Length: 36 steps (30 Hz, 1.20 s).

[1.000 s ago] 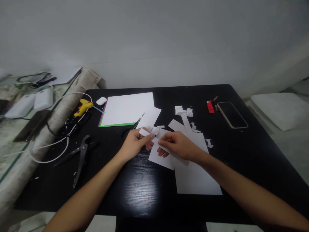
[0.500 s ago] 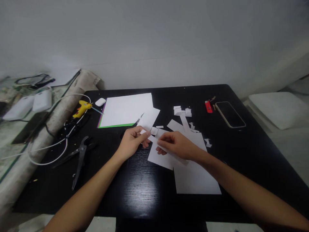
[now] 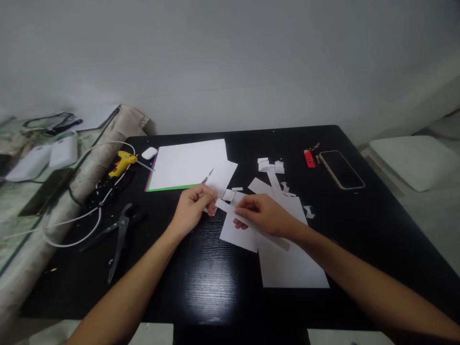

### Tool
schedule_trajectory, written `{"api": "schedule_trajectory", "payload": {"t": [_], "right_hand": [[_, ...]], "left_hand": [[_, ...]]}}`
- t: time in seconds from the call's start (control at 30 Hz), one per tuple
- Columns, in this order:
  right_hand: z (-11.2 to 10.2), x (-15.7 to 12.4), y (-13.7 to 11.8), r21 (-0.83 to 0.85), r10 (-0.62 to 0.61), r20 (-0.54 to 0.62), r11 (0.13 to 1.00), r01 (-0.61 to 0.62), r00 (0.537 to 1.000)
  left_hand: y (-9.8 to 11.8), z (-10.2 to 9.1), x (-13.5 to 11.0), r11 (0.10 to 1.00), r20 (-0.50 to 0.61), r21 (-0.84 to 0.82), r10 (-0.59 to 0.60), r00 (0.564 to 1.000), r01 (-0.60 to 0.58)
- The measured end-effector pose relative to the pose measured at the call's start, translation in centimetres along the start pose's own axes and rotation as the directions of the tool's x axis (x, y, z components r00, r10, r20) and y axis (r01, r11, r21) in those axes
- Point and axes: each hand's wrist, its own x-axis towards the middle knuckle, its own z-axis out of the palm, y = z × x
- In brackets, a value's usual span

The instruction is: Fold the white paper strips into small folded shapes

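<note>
My right hand [image 3: 264, 214] pinches a narrow white paper strip [image 3: 224, 206] between thumb and fingers. The strip runs from close to my left fingertips, under my right hand, toward the lower right. My left hand [image 3: 192, 208] is closed, thumb against curled fingers, beside the strip's left end; what it holds, if anything, is hidden. Behind it a pointed metal blade [image 3: 208, 176] shows, its other end out of sight. Below the hands lie white paper sheets [image 3: 291, 268]. Beyond them sits a folded white paper piece [image 3: 272, 166] with a long strip attached.
Paper scraps [image 3: 309, 212] lie to the right, with a red lighter [image 3: 309, 158] and a phone [image 3: 342, 170] farther over. At left are pliers [image 3: 122, 225], a yellow glue gun [image 3: 122, 163], a white cable [image 3: 98, 215] and a stack of coloured sheets [image 3: 187, 163].
The strip has shifted right and down with my right hand, and its left end has come out from under my left thumb. My left hand has drawn slightly left.
</note>
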Motion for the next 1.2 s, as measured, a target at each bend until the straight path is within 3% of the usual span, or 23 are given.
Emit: {"api": "schedule_trajectory", "payload": {"t": [0.13,0.33,0.43,0.63,0.87,1.07,1.2], "right_hand": [[0.1,0.0,0.0,0.0,-0.014,-0.008,1.0,0.014,1.0],[0.2,0.0,0.3,-0.001,-0.018,-0.013,1.0,0.018,1.0],[0.0,0.0,0.2,0.009,-0.025,-0.022,1.0,0.025,0.999],[-0.7,0.1,-0.3,0.048,0.009,-0.014,0.999,-0.009,1.0],[-0.4,0.1,-0.3,0.039,-0.009,-0.03,0.999,0.011,0.999],[0.0,-0.1,-0.3,0.037,-0.028,-0.037,0.999,0.029,0.999],[0.0,-0.1,-0.3,0.035,-0.037,-0.047,0.999,0.038,0.998]], "left_hand": [[-0.3,-0.2,0.1,0.998,-0.047,-0.04,0.04,0.998,-0.042],[-0.7,1.3,-0.6,0.996,0.157,0.03,-0.084,0.984,0.08],[-0.7,1.3,-0.5,0.997,0.109,0.009,-0.082,0.991,0.082],[-0.8,0.1,0.2,0.992,-0.109,-0.123,-0.021,0.994,0.007],[-1.4,1.5,-0.4,0.96,-0.017,-0.264,-0.096,0.995,0.089],[-1.3,2.4,-0.6,0.936,-0.047,-0.314,-0.182,0.982,0.159],[-1.5,2.4,-0.7,0.932,-0.062,-0.33,-0.178,0.982,0.149]]}}
